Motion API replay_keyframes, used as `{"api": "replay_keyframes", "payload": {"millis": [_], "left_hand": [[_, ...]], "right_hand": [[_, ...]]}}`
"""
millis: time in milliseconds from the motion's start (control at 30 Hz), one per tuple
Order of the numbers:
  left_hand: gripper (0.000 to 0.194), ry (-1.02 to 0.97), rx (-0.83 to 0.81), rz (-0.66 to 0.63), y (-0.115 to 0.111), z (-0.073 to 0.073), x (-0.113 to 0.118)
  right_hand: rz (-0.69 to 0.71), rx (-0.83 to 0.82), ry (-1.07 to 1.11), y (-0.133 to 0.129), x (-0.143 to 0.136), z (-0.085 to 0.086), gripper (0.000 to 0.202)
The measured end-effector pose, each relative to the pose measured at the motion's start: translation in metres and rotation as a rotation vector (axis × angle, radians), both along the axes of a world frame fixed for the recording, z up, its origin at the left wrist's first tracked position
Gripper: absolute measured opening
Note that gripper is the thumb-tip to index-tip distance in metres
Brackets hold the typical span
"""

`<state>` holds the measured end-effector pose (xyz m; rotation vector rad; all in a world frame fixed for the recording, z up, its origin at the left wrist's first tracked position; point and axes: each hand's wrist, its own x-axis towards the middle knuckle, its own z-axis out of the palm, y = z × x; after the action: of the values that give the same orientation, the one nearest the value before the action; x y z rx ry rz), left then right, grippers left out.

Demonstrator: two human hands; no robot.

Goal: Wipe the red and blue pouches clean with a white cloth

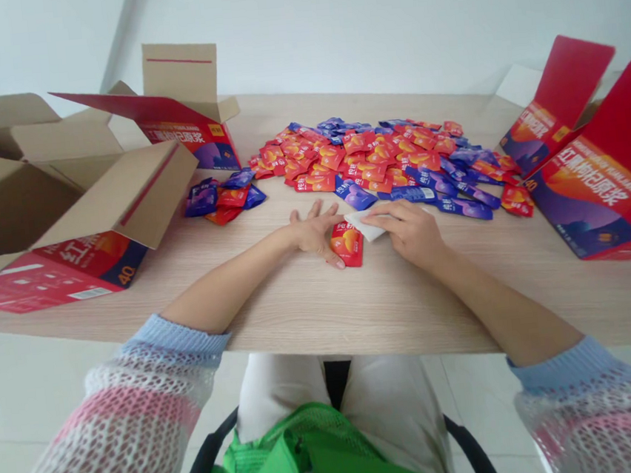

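Note:
A red sachet (pixel 348 245) with an orange print lies flat on the table in front of me. My left hand (pixel 315 234) rests at its left side, fingers spread, with the thumb along the sachet's lower left edge. In my right hand (pixel 409 231) is a folded white tissue (pixel 367 224), pinched between the fingers. The tissue touches the upper right part of the red sachet and covers some of it. Just beyond my hands, a blue sachet (pixel 354 193) sits at the near edge of a large pile of red and blue sachets (pixel 364 159).
Open cartons stand at the left (pixel 89 266) and the back left (pixel 195 140), flaps raised. Two more red cartons stand at the right (pixel 595 187) and behind it (pixel 534 130). A small group of sachets (pixel 228 198) lies beside the left carton. The table edge (pixel 360 347) runs before my lap.

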<state>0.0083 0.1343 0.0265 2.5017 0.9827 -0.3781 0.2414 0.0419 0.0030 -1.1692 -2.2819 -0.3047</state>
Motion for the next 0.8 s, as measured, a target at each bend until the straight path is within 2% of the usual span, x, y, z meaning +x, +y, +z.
{"api": "replay_keyframes", "payload": {"millis": [167,233,300,500,800], "left_hand": [[0.126,-0.023,-0.033,-0.072,0.001,0.004,-0.004],[0.129,0.014,-0.035,-0.079,0.003,0.008,-0.001],[0.131,0.055,-0.032,-0.086,0.004,0.01,0.002],[0.135,0.121,-0.015,-0.091,0.004,0.012,0.006],[0.131,0.024,-0.007,-0.103,0.003,-0.001,-0.004]], "right_hand": [[0.165,-0.007,-0.132,-0.008,-0.024,-0.006,0.041],[0.133,-0.009,-0.197,-0.004,-0.027,-0.011,0.038],[0.045,-0.001,-0.235,0.002,-0.026,-0.014,0.038],[-0.093,0.004,-0.266,0.012,-0.024,-0.013,0.035],[0.024,0.112,-0.047,-0.005,-0.017,-0.009,0.036]]}}
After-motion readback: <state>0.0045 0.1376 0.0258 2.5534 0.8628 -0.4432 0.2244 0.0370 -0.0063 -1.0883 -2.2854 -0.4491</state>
